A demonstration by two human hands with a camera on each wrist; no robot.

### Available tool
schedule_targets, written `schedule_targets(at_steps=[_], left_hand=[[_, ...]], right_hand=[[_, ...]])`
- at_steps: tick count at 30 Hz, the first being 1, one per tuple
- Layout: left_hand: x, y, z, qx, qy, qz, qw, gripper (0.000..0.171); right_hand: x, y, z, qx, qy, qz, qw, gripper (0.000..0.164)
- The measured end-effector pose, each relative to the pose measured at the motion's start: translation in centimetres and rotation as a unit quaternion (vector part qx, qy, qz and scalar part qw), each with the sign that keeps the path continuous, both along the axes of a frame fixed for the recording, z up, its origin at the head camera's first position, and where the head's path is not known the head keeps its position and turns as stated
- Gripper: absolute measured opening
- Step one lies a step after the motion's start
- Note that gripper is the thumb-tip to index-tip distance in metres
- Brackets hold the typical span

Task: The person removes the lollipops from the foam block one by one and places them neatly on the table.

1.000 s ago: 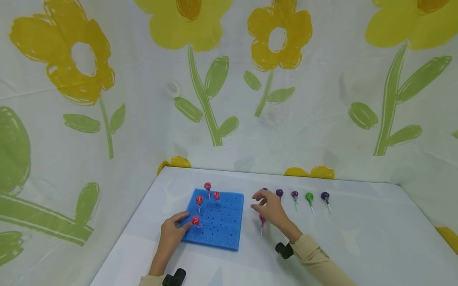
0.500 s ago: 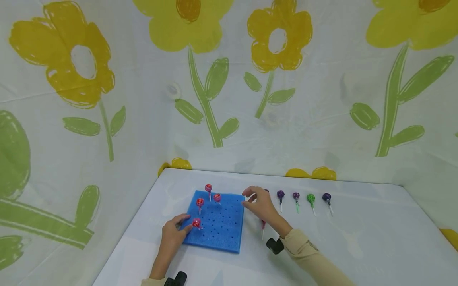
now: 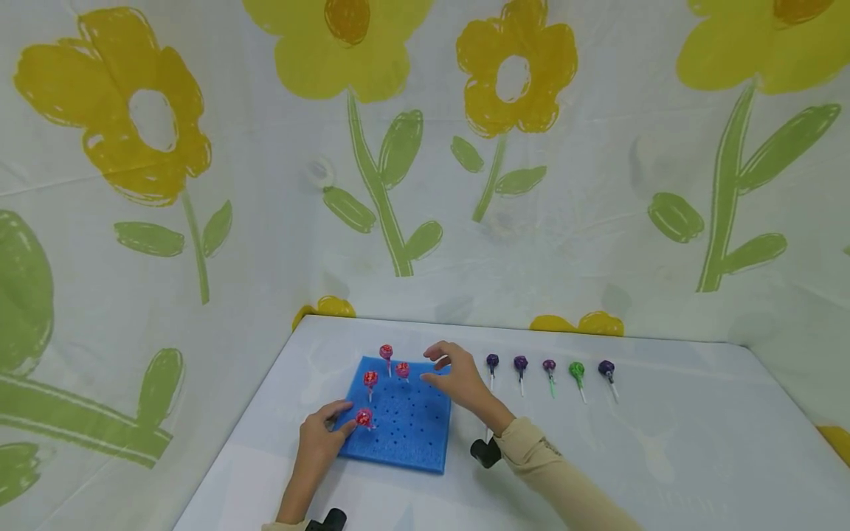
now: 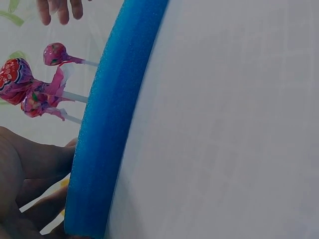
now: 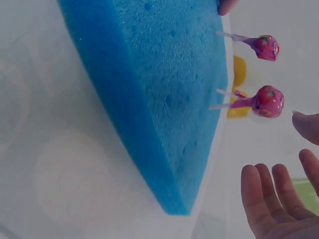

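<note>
Head view: a white backdrop [image 3: 584,169] printed with yellow flowers stands behind a white table [image 3: 671,450]. On the table's left half lies a square blue foam board [image 3: 405,459], its top dotted with small holes. The left hand [image 3: 321,436] rests against the board's left edge, thumb and fingers spread and touching the foam. The right hand [image 3: 460,377] hovers over the far right corner, apart from the foam, its fingers spread with nothing between them. Black wrist cameras [image 3: 485,453] sit at both cuffs. Four red lollipops [image 3: 370,379] stand in the board's left half, heads up; the nearest is just beside the left thumb. Right of the board, four purple lollipops [image 3: 521,363] and one green lollipop [image 3: 577,369], second from the right, lie in a row. A white stick [image 3: 488,434] shows by the right wrist, its upper end hidden.
</note>
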State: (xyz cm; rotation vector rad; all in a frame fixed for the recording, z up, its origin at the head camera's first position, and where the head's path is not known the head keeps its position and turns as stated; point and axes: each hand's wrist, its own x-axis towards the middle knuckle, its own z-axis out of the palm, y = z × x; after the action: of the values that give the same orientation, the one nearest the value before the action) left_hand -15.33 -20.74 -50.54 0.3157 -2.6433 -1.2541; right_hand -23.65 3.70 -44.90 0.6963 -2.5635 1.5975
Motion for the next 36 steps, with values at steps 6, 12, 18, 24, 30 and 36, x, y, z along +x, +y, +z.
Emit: schedule_targets(at_steps=[6,12,18,24,30,36], left_hand=[[0.0,-0.1,-0.2,-0.002,0.008,0.001,1.0,0.033],[0.1,0.0,0.1,0.002,-0.001,0.0,1.0,0.032],[0.3,0.0,0.2,0.014,0.0,0.001,0.9999,0.032],[0.3,-0.1,0.4,0.014,0.004,0.0,0.9999,0.032],[0.4,0.0,0.5,0.015,-0.002,0.003,0.9999,0.032],[0.3,0.2,0.6,0.016,-0.008,0.009,0.9998,0.032]], right_hand=[[0.0,-1.4,-0.3,-0.01,-0.013,0.012,1.0,0.031],[0.0,-2.8,-0.9,-0.007,-0.018,0.01,1.0,0.033],[0.1,-4.0,-1.6,-0.013,0.007,0.013,1.0,0.027],[0.3,-4.6,-2.1,-0.027,0.005,0.005,1.0,0.021],[0.2,-5.0,-2.5,-0.038,0.002,-0.003,0.999,0.022],[-0.1,-5.2,-3.2,-0.065,0.016,-0.014,0.998,0.02]])
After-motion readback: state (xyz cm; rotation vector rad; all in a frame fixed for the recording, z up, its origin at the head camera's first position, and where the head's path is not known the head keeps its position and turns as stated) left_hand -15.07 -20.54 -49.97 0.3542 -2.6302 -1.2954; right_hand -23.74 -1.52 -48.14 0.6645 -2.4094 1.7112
